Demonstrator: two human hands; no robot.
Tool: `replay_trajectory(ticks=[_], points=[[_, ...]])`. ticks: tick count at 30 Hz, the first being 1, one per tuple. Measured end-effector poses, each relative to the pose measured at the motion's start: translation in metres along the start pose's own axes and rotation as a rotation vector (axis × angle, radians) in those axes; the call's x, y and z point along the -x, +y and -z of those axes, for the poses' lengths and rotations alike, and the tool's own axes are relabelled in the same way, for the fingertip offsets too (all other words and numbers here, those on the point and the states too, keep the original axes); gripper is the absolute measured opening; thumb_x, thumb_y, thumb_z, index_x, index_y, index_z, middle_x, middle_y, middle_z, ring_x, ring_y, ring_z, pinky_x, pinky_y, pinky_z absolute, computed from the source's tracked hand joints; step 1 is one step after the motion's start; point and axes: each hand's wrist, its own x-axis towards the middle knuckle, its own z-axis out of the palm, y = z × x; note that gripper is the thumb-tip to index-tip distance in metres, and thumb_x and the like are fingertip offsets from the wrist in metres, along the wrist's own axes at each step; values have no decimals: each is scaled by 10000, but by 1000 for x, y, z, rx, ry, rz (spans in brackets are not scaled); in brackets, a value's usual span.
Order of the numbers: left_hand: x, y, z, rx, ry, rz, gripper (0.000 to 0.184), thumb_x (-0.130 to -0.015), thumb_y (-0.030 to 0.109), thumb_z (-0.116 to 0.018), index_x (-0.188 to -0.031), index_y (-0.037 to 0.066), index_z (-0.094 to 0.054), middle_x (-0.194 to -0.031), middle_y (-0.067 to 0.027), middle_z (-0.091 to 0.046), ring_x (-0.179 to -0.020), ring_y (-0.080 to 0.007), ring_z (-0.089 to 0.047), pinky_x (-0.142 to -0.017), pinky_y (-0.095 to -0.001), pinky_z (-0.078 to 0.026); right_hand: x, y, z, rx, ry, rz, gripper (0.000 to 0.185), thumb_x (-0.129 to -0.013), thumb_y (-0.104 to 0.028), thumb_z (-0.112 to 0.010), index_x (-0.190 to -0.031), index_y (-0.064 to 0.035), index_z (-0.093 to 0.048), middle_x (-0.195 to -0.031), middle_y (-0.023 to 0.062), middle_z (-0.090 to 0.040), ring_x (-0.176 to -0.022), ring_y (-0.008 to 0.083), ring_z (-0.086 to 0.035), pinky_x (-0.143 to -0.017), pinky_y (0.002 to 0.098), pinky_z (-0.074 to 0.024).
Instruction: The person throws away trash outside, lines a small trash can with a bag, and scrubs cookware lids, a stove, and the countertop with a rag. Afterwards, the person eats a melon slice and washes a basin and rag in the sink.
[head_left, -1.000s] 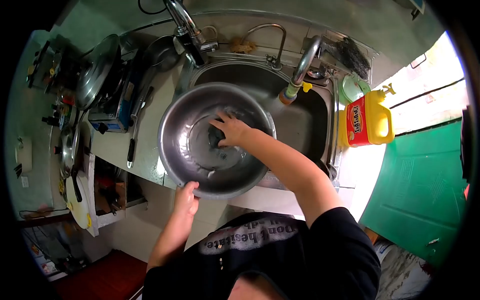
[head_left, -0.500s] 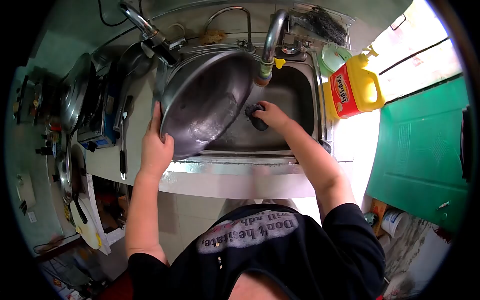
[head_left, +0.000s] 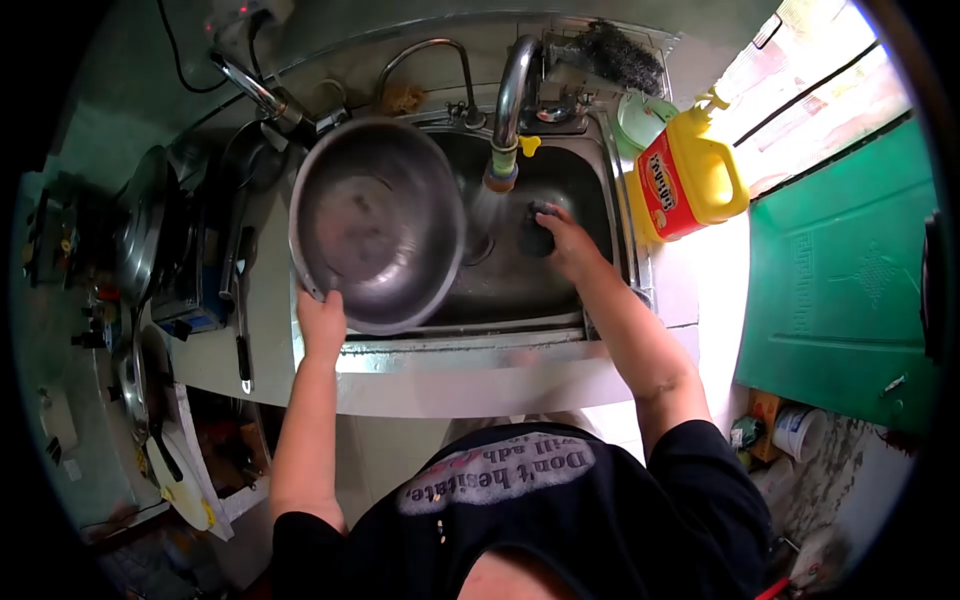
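A large grey metal basin is tipped with its inside facing me over the left part of the sink. My left hand is closed on its near left rim, the thumb showing on the inner side. Over the sink's right side, my right hand pinches a dark scouring pad, apart from the basin. Between the two hangs the faucet with a yellow lever, and water runs from its mouth toward the drain.
A yellow detergent jug stands right of the sink, beside a green bowl. Behind are a thin curved tap and a rack with dark mesh. Pans and a long-handled utensil are at the left.
The basin has swung left and down, away from the faucet, and turned its inside more toward me. My right hand has moved slightly right with the scouring pad. The camera view has shifted a little.
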Motion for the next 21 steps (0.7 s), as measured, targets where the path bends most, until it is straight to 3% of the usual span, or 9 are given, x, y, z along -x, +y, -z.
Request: replay_trajectory(ticks=[5,8,10,12,15,17,19,20,21], points=[[-15,-51,-67,474,-111,361,442,-670,-36,-466,-1105,25,-422,-980,-117,-534,-845,-235,-551,-701,-316,-459,-31,8,-15,-288,-197,-53,308,-740,-75,-532,-1033,-124,-452,-944,21,-511,-864,155,-515,-724,367,-443],[-25,-72,-98,537,-228,602,466,-674,-30,-473,-1124,67,-395,-946,-105,-537,-719,-242,-576,-524,-356,-504,-35,7,-39,-192,-58,-44,320,-729,-67,-539,-1032,-123,-452,-943,22,-516,-855,152,-517,-701,345,-439],[-30,-76,-106,474,-239,654,494,-682,-29,-468,-1154,72,-365,-973,-113,-524,-795,-255,-565,-567,-397,-498,-38,6,-49,-146,-62,-19,295,-719,-79,-558,-999,-113,-473,-879,16,-524,-815,138,-507,-669,305,-425],[-29,-69,-114,218,-126,688,519,-675,8,-518,-1166,57,-356,-1029,-139,-498,-875,-288,-535,-674,-409,-480,-43,2,-55,265,92,-24,252,-727,-113,-574,-967,-98,-497,-804,3,-520,-790,116,-486,-661,276,-404],[-23,-46,-136,-626,288,-134,685,-628,123,-642,-1214,5,-308,-1180,-182,-417,-1080,-319,-421,-915,-341,-341,-56,12,-57,280,192,18,271,-726,-158,-599,-969,-79,-510,-809,13,-532,-766,123,-489,-633,255,-401],[-28,-24,-166,-297,-83,-327,675,-690,189,-637,-1241,17,-287,-1243,-184,-361,-1180,-296,-322,-944,-341,-301,-60,17,-61,253,95,67,318,-726,-181,-605,-1010,-79,-505,-850,28,-542,-775,140,-506,-629,259,-410],[-30,-5,-205,488,-447,-99,637,-723,184,-627,-1240,22,-294,-1181,-202,-428,-1097,-302,-427,-884,-336,-353,-68,35,-57,273,-54,125,402,-725,-221,-614,-1076,-67,-494,-897,62,-563,-780,167,-536,-630,278,-428],[-41,-17,-228,331,-336,-312,664,-723,129,-630,-1263,34,-257,-1089,-166,-466,-979,-212,-489,-795,-291,-410,-76,45,-49,328,-114,145,439,-724,-237,-618,-1101,-54,-488,-902,83,-574,-777,177,-549,-636,292,-437],[-46,-7,-230,271,-351,-221,640,-721,137,-632,-1244,27,-279,-1000,-158,-525,-882,-205,-531,-724,-307,-429,-69,36,-50,613,-63,233,418,-723,-252,-616,-1074,-49,-514,-893,101,-586,-781,193,-565,-659,303,-441]])
